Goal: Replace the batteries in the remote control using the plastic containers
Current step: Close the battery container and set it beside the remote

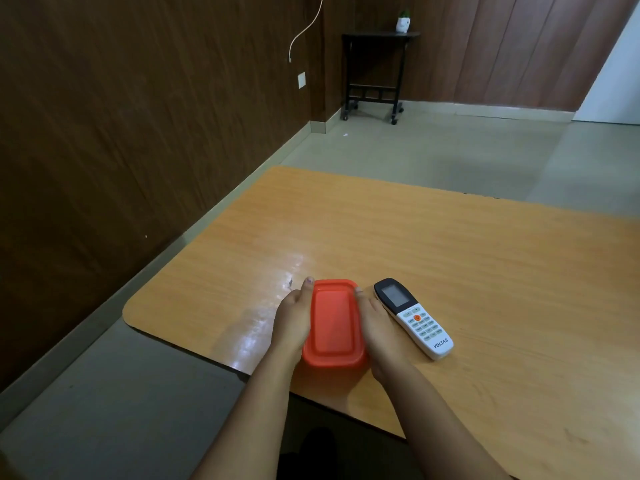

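Observation:
A plastic container with a red lid (333,322) stands on the wooden table (450,258) near its front edge. My left hand (292,320) grips its left side, thumb up along the lid's edge. On the other side my right hand (377,327) grips it the same way. The lid is on, so what is inside is hidden. A white remote control (414,317) with a dark screen end and the word VOLTAS lies face up just right of my right hand, touching or almost touching it.
The table's left corner is rounded, with grey floor beyond it. A dark wood-panelled wall runs along the left. A small black wheeled side table (375,74) with a white pot stands far back.

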### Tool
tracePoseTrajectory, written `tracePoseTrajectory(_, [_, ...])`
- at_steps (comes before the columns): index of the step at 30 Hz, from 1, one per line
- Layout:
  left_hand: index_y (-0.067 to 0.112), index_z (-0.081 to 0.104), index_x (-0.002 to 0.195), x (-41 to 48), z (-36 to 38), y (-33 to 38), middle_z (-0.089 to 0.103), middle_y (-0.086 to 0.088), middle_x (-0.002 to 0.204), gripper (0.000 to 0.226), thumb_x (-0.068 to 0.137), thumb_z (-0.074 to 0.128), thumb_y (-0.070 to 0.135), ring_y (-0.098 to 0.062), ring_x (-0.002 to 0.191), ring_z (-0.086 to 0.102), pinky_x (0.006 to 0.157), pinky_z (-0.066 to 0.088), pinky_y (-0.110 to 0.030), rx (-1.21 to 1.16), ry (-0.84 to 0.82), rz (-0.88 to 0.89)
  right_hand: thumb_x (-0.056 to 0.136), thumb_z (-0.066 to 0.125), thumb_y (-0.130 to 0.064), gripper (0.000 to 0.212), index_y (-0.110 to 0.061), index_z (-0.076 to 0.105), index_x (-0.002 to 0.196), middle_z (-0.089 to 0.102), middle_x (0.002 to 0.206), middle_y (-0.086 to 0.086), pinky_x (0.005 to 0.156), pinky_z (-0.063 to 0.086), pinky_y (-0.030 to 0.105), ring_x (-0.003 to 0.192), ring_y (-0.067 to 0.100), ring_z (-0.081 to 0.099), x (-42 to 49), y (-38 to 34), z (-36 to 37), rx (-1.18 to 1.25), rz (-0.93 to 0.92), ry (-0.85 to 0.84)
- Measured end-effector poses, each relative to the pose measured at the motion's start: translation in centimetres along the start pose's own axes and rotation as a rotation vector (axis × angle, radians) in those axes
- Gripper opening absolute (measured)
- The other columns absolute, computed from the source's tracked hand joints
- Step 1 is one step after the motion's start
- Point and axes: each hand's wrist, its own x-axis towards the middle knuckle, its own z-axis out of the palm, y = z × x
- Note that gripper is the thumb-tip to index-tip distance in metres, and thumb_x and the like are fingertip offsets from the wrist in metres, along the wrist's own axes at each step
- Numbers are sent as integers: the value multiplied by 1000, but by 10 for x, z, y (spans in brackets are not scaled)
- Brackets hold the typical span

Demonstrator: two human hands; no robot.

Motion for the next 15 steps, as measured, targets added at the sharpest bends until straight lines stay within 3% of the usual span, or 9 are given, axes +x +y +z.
tracePoseTrajectory(2, [10, 62, 77, 0, 2, -1, 59, -10, 72, 56, 92, 38, 58, -28, 70, 60, 71, 48, -40, 38, -11, -4, 92, 41, -57, 56, -9, 58, 117, 69, 108, 15, 87, 55, 44, 96, 28, 68, 2, -1, 0, 71, 28, -14])
tracePoseTrajectory(5, [10, 59, 73, -1, 3, -2, 60, -12, 69, 56, 92, 37, 58, -33, 71, 64, 71, 51, -41, 131, 4, 27, 98, 40, -45, 52, -6, 48, 131, 70, 98, 9, 58, 54, 23, 76, 13, 69, 4, -1, -1, 125, 32, -23])
tracePoseTrajectory(7, [11, 58, 71, 1, 3, -4, 59, -11, 67, 56, 91, 37, 59, -30, 67, 61, 66, 46, -37, 156, 11, 49, 98, 40, -46, 53, -8, 46, 134, 69, 105, 9, 64, 54, 25, 84, 15, 68, 4, 1, -2, 105, 32, -26])
tracePoseTrajectory(9, [11, 57, 71, 3, 1, -4, 56, -13, 67, 55, 91, 38, 59, -28, 65, 59, 65, 42, -35, 153, 27, 60, 96, 39, -51, 51, -11, 54, 123, 69, 103, 7, 69, 55, 27, 87, 15, 68, 3, 0, -2, 89, 34, -33])
tracePoseTrajectory(12, [11, 55, 69, 3, -5, -1, 56, -13, 68, 53, 90, 42, 59, -27, 65, 57, 63, 42, -34, 36, 132, 56, 94, 33, -59, 53, -15, 58, 109, 66, 99, 2, 64, 43, 27, 86, 15, 62, -1, 0, -2, -186, -54, 9])
tracePoseTrajectory(15, [15, 58, 81, 0, -3, 4, 62, -11, 80, 47, 93, 37, 56, -28, 77, 61, 72, 48, -37, -58, 164, 43, 94, 24, -61, 59, -14, 59, 99, 63, 90, 3, 67, 39, 30, 83, 18, 58, -4, 6, 6, -308, -86, 47])
